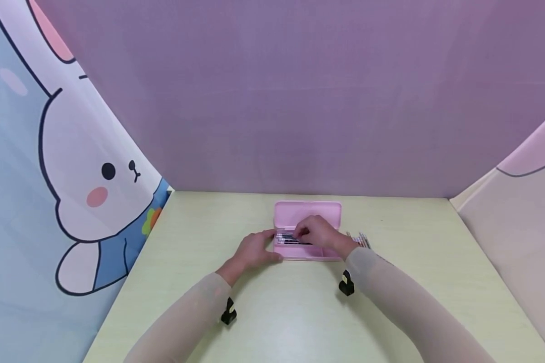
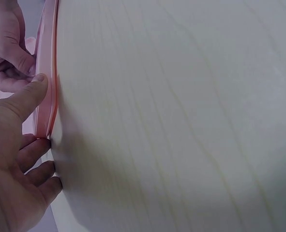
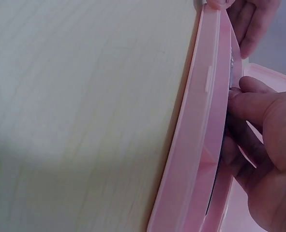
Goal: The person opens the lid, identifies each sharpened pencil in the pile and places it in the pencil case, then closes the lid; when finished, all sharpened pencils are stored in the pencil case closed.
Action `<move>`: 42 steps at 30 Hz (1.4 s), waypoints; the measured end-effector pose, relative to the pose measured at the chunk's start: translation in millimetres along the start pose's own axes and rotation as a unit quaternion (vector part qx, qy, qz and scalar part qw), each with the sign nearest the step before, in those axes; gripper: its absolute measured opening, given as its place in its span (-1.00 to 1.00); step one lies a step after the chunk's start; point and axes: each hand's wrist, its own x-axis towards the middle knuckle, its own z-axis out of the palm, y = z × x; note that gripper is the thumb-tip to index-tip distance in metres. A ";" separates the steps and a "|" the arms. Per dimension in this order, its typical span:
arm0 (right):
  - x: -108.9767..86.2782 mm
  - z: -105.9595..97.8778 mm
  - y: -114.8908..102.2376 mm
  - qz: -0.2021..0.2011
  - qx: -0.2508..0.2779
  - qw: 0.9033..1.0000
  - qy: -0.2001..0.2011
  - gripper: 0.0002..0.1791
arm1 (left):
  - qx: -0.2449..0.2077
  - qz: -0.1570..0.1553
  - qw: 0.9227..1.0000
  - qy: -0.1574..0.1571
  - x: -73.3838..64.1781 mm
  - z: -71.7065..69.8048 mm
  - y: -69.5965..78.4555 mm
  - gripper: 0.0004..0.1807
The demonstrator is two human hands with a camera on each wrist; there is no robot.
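A pink pencil case [image 1: 295, 252] lies open on the table, its lid [image 1: 286, 214] tipped back at the far side. Several dark and white pencils [image 1: 285, 237] lie side by side in its rear compartment. My left hand [image 1: 253, 250] grips the case's left end, thumb at the front corner and index finger toward the back. Reaching in over the pencils, my right hand [image 1: 320, 232] has thumb and fingers curled together on a dark pencil [image 3: 214, 193]; its fingertips are partly hidden by the case wall.
More pencils [image 1: 364, 240] lie on the table to the right of the case, partly behind my right wrist. The pale wooden table [image 1: 281, 322] meets a purple backdrop [image 1: 300, 101] behind the case. A rabbit-printed cloth [image 1: 86, 212] hangs at the left.
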 end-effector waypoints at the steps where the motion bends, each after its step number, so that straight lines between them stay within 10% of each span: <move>1: -0.1 -0.3 -0.4 0.001 -0.001 1.000 0.000 -0.81 | -0.002 0.000 1.000 0.000 0.2 0.2 -0.2 -0.03; 19: -34.0 -55.4 17.0 -0.024 0.079 0.997 0.001 -0.78 | -0.006 0.001 1.000 0.004 1.8 0.2 3.3 -0.02; 30: -87.7 -110.4 39.4 0.067 0.124 0.990 0.008 -0.63 | -0.002 -0.009 1.000 0.006 3.2 1.7 1.8 0.00; 42: -131.9 -107.4 89.8 0.127 0.183 0.974 0.035 -0.51 | -0.003 -0.014 1.000 0.006 3.5 3.2 -3.2 -0.01</move>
